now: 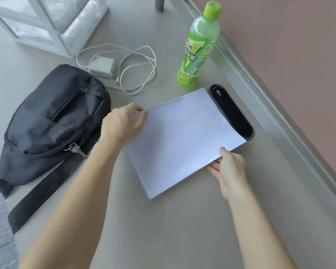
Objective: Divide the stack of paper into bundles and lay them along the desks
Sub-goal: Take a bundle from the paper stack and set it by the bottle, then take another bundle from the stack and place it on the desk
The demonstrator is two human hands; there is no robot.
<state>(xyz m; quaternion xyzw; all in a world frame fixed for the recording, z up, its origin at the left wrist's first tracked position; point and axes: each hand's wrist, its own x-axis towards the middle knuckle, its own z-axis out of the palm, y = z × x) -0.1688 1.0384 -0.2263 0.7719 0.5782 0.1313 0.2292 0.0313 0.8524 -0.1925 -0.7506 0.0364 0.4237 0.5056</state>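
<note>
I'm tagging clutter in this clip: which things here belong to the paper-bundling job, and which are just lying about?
Job in hand: paper bundle; left hand and right hand, both holding its edges; desk.

Lying about: black bag; charger with cable; green bottle; white drawer unit; black cable port.

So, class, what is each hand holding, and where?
The paper bundle: left hand pinches its left corner, right hand holds its right edge, thumb on top.
</note>
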